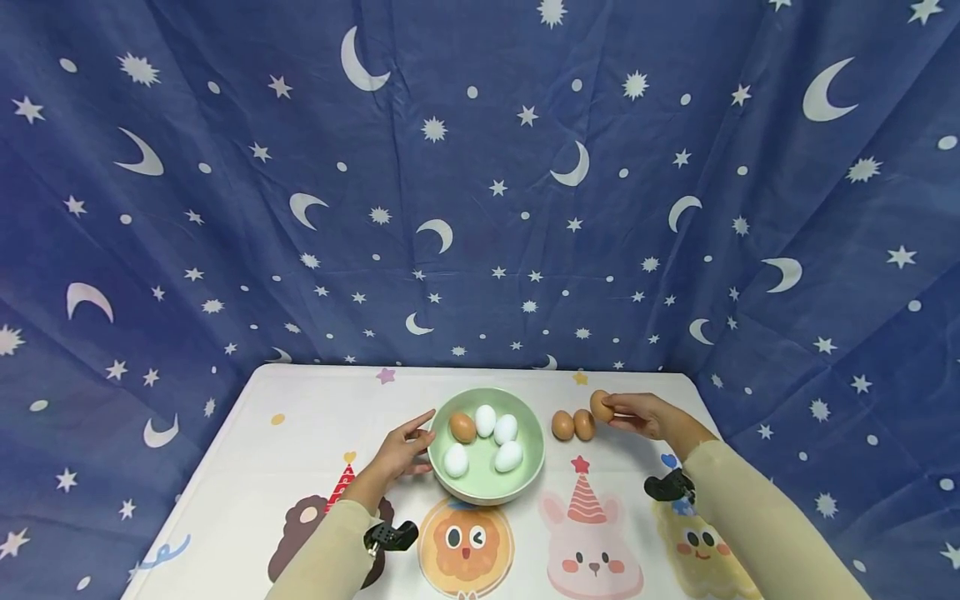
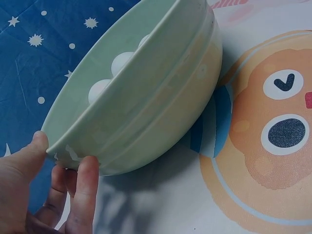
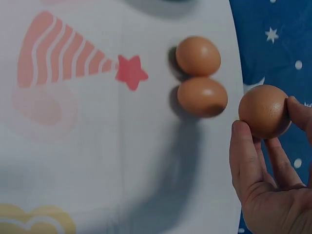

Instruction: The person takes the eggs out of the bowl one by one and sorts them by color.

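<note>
A pale green bowl (image 1: 487, 492) stands on the table with a brown egg (image 1: 462, 427) and several white eggs (image 1: 508, 456) inside. At its left side my left hand (image 1: 402, 450) holds the wall; in the left wrist view one fingertip (image 2: 40, 140) meets the rim and others touch the outside. My right hand (image 1: 637, 414) pinches a brown egg (image 3: 264, 111) between thumb and fingertips, above the table's back right part. Just left of it, two more brown eggs (image 3: 198, 56) lie side by side on the table.
The white table (image 1: 300, 400) carries printed cartoon figures and party hats. Behind it and along its sides hangs a blue curtain (image 1: 480, 208) with moons and stars. A black wrist device (image 1: 393, 536) is on each sleeve.
</note>
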Demonstrator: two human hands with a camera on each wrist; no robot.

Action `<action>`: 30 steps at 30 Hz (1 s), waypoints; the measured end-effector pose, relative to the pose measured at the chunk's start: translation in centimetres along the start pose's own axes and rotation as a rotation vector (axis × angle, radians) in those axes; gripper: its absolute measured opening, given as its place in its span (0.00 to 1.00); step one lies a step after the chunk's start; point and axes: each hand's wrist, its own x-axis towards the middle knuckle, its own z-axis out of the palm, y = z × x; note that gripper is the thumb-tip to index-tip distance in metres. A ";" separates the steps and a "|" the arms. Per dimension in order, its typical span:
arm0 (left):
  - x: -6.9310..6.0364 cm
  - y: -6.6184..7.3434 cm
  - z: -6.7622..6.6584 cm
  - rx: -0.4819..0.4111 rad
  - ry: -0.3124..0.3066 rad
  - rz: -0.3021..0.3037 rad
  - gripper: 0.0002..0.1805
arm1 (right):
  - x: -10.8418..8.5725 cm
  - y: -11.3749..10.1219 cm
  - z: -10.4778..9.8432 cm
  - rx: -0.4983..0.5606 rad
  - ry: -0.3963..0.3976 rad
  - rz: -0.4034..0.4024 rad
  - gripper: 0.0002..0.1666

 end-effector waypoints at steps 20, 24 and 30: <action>0.0 -0.1 0.0 0.000 0.014 0.008 0.26 | 2.9 4.2 -1.6 -0.006 0.034 -0.035 0.25; 0.0 -0.2 0.0 -0.007 0.008 0.006 0.26 | 3.2 4.5 -1.4 -0.007 0.054 -0.034 0.24; 0.0 -0.2 0.0 -0.009 0.015 0.011 0.26 | 3.5 4.4 -1.4 -0.021 0.067 -0.030 0.25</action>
